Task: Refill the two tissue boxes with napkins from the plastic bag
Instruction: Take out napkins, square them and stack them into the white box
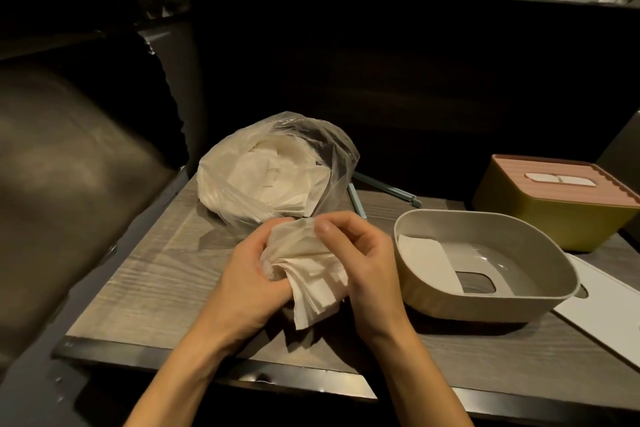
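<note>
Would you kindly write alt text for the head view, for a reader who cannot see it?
Both hands, left hand and right hand, grip a stack of napkins above a wooden table. Behind them lies a clear plastic bag of napkins; to the right sit an open grey tissue box and a closed yellow tissue box with a pink lid.
</note>
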A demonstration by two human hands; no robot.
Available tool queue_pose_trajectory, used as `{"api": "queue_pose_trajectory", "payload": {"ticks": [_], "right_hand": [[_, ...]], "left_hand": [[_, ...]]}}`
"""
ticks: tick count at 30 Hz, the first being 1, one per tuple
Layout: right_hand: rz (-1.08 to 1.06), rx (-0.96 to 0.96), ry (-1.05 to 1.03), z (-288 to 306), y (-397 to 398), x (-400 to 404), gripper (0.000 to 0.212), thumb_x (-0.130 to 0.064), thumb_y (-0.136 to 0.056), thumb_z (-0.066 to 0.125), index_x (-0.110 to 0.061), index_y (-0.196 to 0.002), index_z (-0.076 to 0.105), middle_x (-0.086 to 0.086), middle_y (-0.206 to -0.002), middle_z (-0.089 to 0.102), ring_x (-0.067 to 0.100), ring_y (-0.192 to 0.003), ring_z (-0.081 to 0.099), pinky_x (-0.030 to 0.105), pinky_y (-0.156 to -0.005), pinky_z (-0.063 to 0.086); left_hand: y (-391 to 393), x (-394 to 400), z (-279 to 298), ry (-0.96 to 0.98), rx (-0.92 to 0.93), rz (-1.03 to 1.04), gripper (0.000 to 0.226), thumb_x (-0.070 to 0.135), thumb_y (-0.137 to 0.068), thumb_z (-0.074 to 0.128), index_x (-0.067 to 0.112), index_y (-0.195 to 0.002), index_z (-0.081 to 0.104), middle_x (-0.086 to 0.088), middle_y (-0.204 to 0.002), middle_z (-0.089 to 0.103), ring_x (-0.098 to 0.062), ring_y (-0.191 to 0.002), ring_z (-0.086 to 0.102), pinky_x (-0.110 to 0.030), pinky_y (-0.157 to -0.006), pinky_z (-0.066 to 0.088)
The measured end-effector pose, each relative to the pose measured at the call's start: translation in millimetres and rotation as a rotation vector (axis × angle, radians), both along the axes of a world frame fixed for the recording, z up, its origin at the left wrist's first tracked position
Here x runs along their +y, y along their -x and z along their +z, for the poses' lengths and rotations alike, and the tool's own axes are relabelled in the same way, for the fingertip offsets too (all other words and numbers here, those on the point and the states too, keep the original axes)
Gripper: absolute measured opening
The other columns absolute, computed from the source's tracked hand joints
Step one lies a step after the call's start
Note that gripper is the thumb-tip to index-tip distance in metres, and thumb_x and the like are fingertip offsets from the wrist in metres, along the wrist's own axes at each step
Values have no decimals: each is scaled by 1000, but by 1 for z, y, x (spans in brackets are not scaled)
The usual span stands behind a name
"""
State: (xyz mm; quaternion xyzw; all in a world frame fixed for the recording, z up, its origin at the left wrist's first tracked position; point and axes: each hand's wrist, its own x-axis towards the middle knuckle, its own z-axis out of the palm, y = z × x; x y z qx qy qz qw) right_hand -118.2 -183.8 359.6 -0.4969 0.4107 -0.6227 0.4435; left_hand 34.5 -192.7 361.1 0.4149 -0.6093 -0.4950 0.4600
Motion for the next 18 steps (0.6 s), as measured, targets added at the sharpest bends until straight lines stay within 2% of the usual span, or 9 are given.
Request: {"api": "queue_pose_trajectory", "payload": {"ticks": [3,5,10,14,16,18], "right_hand": [[36,39,-47,8,-2,1,22,-26,-100,67,-9,-96,79,11,-90,77,25,-88,73,33,-80,56],[29,109,-99,16,-2,1,25,-30,-101,66,-12,-90,79,5,-84,77,19,-83,73,31,-78,55],[-53,512,-190,36,1,-8,11,-33,-87,72,-26,-81,79,-13,-80,76,1,-82,71,28,-81,58],[-68,545,-193,47,4,-15,14,-35,-88,71,-27,-82,79,-14,-82,76,1,-86,70,33,-87,58],[-76,570,-187,51,3,-17,17,-44,-90,70,-29,-87,78,-15,-85,76,0,-88,69,34,-87,58],[-71,672,-194,53,5,-18,26,-59,-89,68,-35,-94,74,-16,-87,74,-3,-86,68,29,-79,57]], "left_hand": [[-1,-1,-2,16,-15,-7,51,1,-75,86,31,-114,70,-2,-106,77,-17,-98,74,-26,-83,58],[-1,-3,-3,28,-23,-19,54,-3,-75,85,30,-114,70,-3,-106,77,-18,-98,74,-26,-83,57],[-4,-8,-10,49,-81,27,59,-5,-74,85,27,-120,67,1,-107,78,-16,-101,74,-34,-91,58],[-5,-11,-13,17,-90,36,69,-1,-75,86,29,-132,61,5,-113,76,-13,-105,73,-40,-97,56],[-7,-12,-12,15,-82,39,73,1,-76,87,31,-136,58,8,-118,75,-10,-110,71,-40,-101,54],[-6,-11,-11,25,-66,10,70,1,-78,85,32,-135,59,8,-122,74,-11,-114,69,-40,-102,52]]}}
